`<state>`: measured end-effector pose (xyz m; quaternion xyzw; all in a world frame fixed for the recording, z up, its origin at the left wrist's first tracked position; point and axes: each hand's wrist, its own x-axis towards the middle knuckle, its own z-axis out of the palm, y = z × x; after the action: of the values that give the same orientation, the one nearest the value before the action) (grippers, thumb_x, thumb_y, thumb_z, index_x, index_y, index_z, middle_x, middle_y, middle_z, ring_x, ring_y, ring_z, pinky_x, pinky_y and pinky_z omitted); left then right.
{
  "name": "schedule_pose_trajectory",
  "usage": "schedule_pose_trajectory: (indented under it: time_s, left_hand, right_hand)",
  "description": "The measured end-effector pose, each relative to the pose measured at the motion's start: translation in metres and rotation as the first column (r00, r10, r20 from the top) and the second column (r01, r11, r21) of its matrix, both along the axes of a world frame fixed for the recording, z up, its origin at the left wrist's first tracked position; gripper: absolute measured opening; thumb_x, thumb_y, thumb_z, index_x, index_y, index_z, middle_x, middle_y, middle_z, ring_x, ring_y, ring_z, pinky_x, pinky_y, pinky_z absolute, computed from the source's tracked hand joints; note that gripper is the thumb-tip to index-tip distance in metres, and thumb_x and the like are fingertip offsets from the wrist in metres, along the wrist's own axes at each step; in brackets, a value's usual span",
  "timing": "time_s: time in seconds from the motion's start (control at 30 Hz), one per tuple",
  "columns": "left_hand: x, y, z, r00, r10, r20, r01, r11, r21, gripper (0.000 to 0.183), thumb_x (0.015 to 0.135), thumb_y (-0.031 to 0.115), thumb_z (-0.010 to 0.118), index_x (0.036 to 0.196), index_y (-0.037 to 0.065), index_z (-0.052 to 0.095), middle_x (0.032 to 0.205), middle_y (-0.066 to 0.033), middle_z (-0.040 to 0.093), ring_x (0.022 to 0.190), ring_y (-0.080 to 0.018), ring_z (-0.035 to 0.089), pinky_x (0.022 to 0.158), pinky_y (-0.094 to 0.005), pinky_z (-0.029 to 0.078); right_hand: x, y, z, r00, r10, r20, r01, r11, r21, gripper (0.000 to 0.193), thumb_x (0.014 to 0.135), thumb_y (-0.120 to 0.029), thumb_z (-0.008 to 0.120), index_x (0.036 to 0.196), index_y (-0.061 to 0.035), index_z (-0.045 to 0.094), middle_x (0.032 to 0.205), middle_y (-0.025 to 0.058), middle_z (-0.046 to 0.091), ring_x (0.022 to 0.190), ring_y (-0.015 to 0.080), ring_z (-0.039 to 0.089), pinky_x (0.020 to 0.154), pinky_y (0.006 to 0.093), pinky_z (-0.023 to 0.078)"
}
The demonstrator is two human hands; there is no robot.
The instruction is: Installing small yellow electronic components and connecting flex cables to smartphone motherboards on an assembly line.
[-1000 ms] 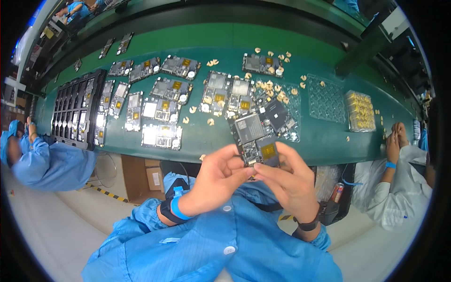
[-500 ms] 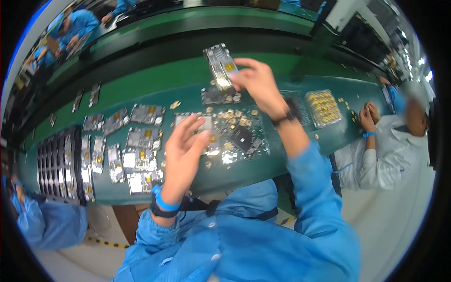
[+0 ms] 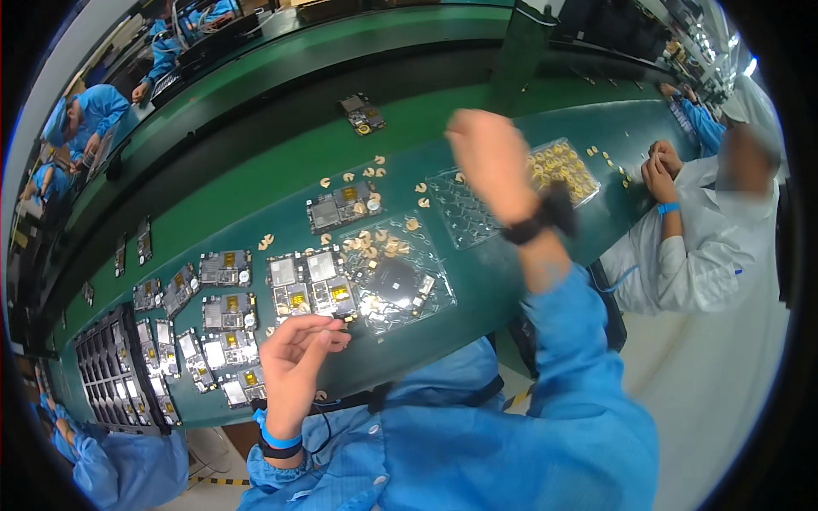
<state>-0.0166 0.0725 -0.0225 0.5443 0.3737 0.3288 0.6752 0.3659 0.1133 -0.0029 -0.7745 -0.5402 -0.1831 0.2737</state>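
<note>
Now the person's left hand (image 3: 294, 362) is nearest, raised at the front edge of the dark green table (image 3: 477, 285). Its fingers are loosely curled, the gap to the thumb narrow; whether they pinch something small, I cannot tell. Just beyond its fingertips lie two rectangular circuit boards with silvery metal covers and gold patches (image 3: 308, 279), side by side. To their right, a clear moulded plastic sheet (image 3: 436, 308) carries a flat, black, squarish part (image 3: 396, 281) and a scatter of small tan C-shaped pieces (image 3: 388, 244). Behind these is another grey-and-black board with a gold patch (image 3: 328, 213), tan pieces on its right end.

Farther out on the right, the right hand (image 3: 492, 157) is blurred, with its back to the camera. Its fingers are hidden, so I cannot tell how they stand or what they may hold. In view it overlaps a clear plastic tray filled with yellow pieces (image 3: 558, 170).

Farthest, on the long green strip behind the table (image 3: 256, 192), lies a dark circuit board with a yellow ring at one end (image 3: 362, 114), well apart from both hands. Here is the change: half a second ago the right hand held a board above that strip. This appears to be the same one, now released and set apart from the boards on the table, its handling seemingly finished.
</note>
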Motion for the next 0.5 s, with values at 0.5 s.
schedule_pose_trajectory:
  time_s: [0.5]
  left_hand:
    - [0.036, -0.041, 0.004, 0.988, -0.15, 0.031, 0.15, 0.989, -0.008, 0.018, 0.104, -0.001, 0.065, 0.121, -0.006, 0.067, 0.113, -0.0173, 0.076, 0.102, -0.0239, 0.076, 0.089, -0.0339, 0.061]
  right_hand:
    - [0.124, -0.139, -0.049, 0.997, 0.043, -0.064, -0.047, 0.997, -0.064, 0.014, 0.092, -0.006, 0.07, 0.101, 0.0017, 0.077, 0.096, 0.0226, 0.07, 0.098, 0.0428, 0.065, 0.088, 0.0515, 0.051]
